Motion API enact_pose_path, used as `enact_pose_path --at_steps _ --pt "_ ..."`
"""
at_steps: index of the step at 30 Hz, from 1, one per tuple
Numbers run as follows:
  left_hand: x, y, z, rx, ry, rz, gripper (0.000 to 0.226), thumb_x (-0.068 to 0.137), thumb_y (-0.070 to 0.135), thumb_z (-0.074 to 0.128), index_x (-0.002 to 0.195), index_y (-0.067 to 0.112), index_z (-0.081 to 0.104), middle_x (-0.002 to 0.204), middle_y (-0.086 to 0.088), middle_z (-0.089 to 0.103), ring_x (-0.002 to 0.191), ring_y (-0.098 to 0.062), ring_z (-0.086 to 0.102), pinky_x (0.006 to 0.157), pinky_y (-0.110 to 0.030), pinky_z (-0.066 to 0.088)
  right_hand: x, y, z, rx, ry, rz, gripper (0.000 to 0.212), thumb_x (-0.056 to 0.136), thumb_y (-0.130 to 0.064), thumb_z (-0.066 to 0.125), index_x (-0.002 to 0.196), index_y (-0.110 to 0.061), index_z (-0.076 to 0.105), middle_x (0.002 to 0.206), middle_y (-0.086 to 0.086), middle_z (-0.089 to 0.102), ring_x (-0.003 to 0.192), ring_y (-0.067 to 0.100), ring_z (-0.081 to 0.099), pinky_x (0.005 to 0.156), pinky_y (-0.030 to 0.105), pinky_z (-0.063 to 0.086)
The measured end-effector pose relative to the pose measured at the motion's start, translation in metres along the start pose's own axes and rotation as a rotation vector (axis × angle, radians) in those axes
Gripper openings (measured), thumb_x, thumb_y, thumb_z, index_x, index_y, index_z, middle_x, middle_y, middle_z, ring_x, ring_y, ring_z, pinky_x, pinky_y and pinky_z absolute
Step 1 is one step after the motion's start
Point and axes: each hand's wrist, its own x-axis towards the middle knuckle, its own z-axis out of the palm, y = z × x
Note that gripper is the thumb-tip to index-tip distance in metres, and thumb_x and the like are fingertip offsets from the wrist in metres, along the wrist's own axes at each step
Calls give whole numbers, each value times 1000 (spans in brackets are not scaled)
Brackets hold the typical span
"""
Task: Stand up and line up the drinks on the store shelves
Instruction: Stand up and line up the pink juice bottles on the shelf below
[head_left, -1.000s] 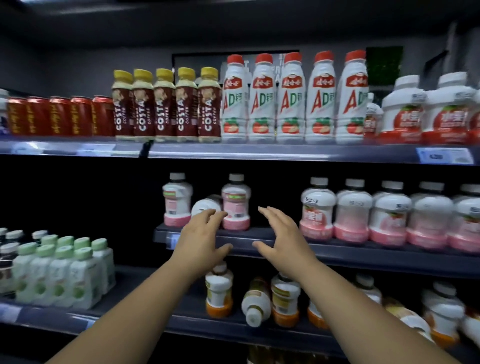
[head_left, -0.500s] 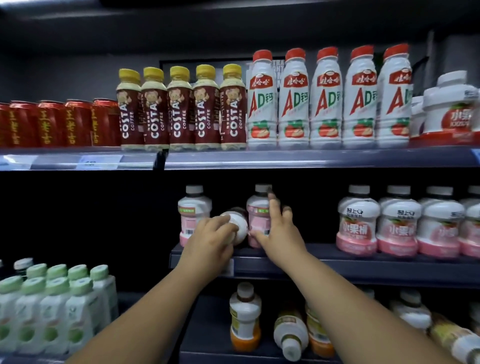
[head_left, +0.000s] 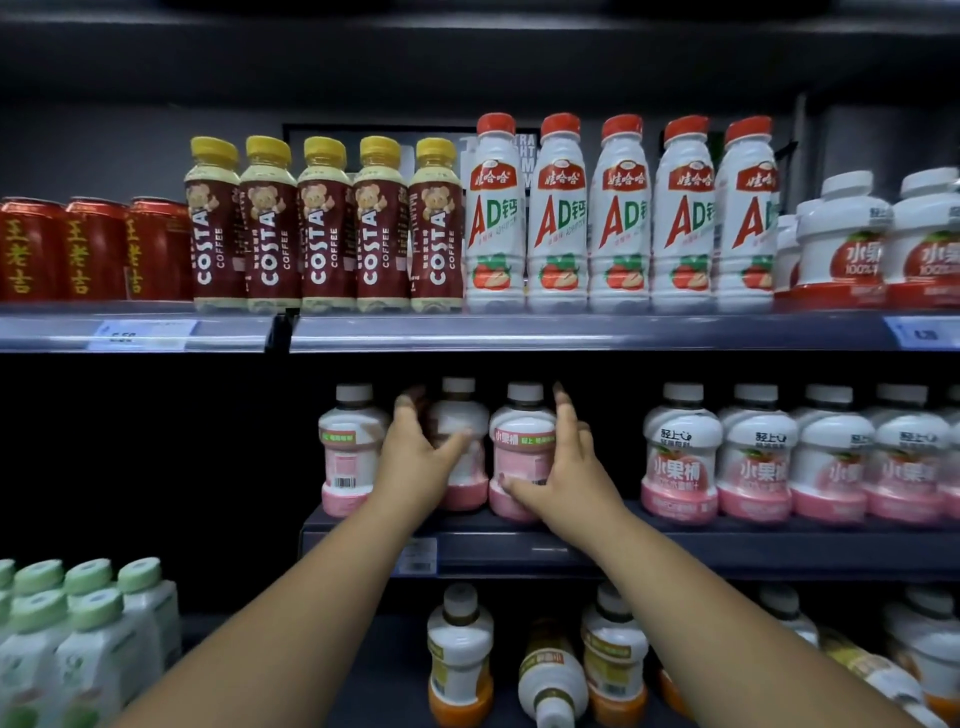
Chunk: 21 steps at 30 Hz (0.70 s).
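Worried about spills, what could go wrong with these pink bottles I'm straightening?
The middle pink bottle in your left hand sits close between neighbours; shifting it could knock the left pink bottle over. The right pink bottle in your right hand stands near the shelf edge and might tip off.

Three white-capped pink bottles stand upright, side by side, on the middle shelf (head_left: 675, 540) — left bottle (head_left: 348, 452), middle bottle (head_left: 460, 408) blurred, right bottle (head_left: 522, 452) label forward.
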Motion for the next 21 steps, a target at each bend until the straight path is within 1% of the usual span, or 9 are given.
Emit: enact_pose_path --at_steps 3,6,9,11,13,15,17,19,21 --pt "0 -11 11 70 -145 -139 101 61 39 93 137 10 33 116 0 62 109 -19 60 94 -30 47 1 2 -2 81 -68 32 126 74 -43 81 155 -37 -16 152 5 39 126 23 52 96 26 41" --pt "2 -12 13 61 -148 -205 81 65 24 92 122 14 35 107 -2 62 97 -20 61 82 -27 46 5 3 -3 125 -102 78 129 73 -35 82 154 -35 -18 145 5 52 115 19 57 94 25 43" --pt "1 -14 6 -37 -189 -170 72 60 16 89 118 13 44 108 -5 67 93 -17 66 74 -25 51 6 6 -7 95 5 140 140 60 -48 90 155 -32 -12 144 8 52 119 27 58 97 34 48" --pt "-3 -15 3 -125 -300 -141 79 54 22 85 122 19 46 112 -5 67 99 -14 67 78 -25 55 5 9 -9 133 -31 159 143 64 -43 90 155 -30 -18 141 7 54 115 25 60 93 30 47" --pt "-4 -16 3 -137 -300 -153 92 47 31 93 124 22 43 115 -1 66 104 -14 66 89 -33 56 5 10 -11 158 -111 154 140 69 -36 88 153 -30 -24 140 5 55 109 20 60 92 26 45" --pt "-5 -16 4 -53 -226 -141 95 50 35 97 126 19 41 114 1 65 103 -16 65 93 -38 54 4 8 -11 133 -86 153 142 63 -41 91 155 -30 -16 141 7 54 113 22 59 95 30 47" --pt "-5 -17 4 47 -173 -138 90 61 34 93 129 15 37 116 -1 62 104 -19 62 92 -36 51 0 6 -12 107 -42 138 144 55 -52 92 154 -33 -11 145 6 51 120 25 58 99 35 47" --pt "-6 -18 4 64 -204 -119 87 67 33 88 133 17 34 119 -1 60 108 -20 60 90 -33 47 -7 7 -13 122 -105 59 141 60 -56 86 151 -39 -20 150 2 46 122 20 57 102 33 46" --pt "-9 -17 4 82 -213 -59 95 60 40 89 135 23 33 120 -1 59 110 -19 60 93 -34 49 -13 7 -14 91 -139 -7 137 68 -56 82 151 -39 -26 154 -1 40 127 18 53 104 32 44"
